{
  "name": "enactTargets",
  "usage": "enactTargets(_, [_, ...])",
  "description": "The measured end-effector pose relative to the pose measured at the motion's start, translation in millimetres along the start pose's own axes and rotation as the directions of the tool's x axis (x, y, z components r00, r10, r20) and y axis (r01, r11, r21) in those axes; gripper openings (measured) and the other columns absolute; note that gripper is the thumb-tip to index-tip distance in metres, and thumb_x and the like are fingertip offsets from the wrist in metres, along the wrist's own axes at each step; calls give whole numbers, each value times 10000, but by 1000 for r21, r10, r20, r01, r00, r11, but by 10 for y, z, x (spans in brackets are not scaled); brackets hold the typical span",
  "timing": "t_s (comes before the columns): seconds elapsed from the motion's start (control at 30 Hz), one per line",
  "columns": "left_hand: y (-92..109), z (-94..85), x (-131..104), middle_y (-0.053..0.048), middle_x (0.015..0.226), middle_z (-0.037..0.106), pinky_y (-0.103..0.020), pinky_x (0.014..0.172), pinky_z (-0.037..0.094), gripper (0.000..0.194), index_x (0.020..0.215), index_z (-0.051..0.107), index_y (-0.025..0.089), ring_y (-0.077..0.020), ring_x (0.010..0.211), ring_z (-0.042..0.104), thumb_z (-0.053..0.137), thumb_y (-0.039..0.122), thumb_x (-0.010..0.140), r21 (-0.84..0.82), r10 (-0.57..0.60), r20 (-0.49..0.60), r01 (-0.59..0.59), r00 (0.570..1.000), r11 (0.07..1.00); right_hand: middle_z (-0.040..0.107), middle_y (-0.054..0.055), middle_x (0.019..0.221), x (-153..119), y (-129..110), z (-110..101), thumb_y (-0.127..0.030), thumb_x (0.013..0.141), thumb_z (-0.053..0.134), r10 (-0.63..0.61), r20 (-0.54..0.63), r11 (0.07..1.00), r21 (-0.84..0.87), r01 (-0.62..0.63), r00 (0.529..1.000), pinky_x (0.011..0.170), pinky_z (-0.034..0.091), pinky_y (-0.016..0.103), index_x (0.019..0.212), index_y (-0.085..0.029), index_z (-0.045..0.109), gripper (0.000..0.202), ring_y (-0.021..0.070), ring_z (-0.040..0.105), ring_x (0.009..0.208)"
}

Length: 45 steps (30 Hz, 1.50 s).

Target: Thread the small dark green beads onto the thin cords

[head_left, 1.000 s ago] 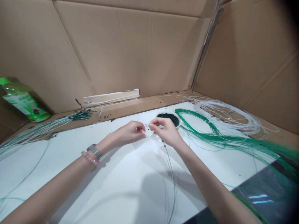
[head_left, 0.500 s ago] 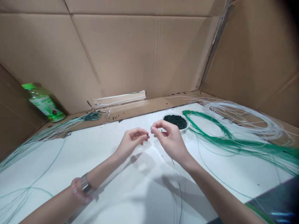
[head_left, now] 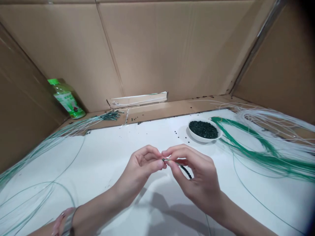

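In the middle of the view, my left hand (head_left: 144,165) is closed in a pinch, with a small dark bead (head_left: 163,160) at its fingertips. My right hand (head_left: 200,170) pinches a thin green cord (head_left: 170,160) close beside that bead, and the fingertips of both hands almost meet. A row of dark beads strung on the cord (head_left: 186,171) shows under my right hand, partly covered by the fingers. Whether the cord passes through the bead at my left fingers is too small to tell. Behind my right hand stands a white bowl (head_left: 204,140) filled with dark beads (head_left: 203,128).
Green cords (head_left: 256,155) and a coil of white cords (head_left: 258,119) lie at the right. A bundle of cords with beaded ends (head_left: 110,115) is at the left, near a green-capped bottle (head_left: 67,100). Cardboard walls (head_left: 172,49) enclose the white tabletop (head_left: 110,147). Loose beads lie beside the bowl.
The view has shifted, and both hands appear lower in it, away from the bowl. Their fingertips have come closer together. The row of strung beads now shows under my right hand.
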<state>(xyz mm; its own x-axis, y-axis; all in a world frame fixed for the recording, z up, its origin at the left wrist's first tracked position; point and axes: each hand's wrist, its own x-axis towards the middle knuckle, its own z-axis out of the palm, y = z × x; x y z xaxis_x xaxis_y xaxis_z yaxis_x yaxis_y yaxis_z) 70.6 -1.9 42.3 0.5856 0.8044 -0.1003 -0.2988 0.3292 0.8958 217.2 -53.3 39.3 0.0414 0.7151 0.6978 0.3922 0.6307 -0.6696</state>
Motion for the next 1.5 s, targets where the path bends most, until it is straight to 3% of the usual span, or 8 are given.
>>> enactTargets(0.47, [-8,-35,-41,34,679,686,-133,647,513,133,702,621,160,-65,667,646,749,124,692,127,151,-29,-146,988,981,654,24,866,-20,3,-20,0,762,543,-43,49,997,-59,46,998,631,554,133,846,-174,568,195,80,634,783])
enactTargets(1.03, [-13,-18,-51,25,688,681,-144,647,524,118,703,644,166,-77,671,650,756,135,682,146,168,-48,-159,985,976,654,17,863,-36,10,-18,-5,761,559,-37,52,997,-65,40,998,594,550,124,869,-184,570,209,77,631,780])
enactTargets(1.33, [11,3,-50,15,677,698,-145,623,533,104,661,693,180,-85,644,650,771,113,646,175,183,-66,-169,981,970,662,32,810,-23,0,-12,14,751,556,-152,46,975,-160,157,987,647,554,175,871,-175,574,224,97,636,775])
enactTargets(1.5, [-11,-1,-54,10,656,703,-161,613,544,105,639,716,194,-100,627,655,786,118,620,171,175,-84,-159,981,972,667,35,820,-26,1,-12,14,757,556,-150,67,977,-140,158,986,680,561,216,878,-180,588,230,112,641,785])
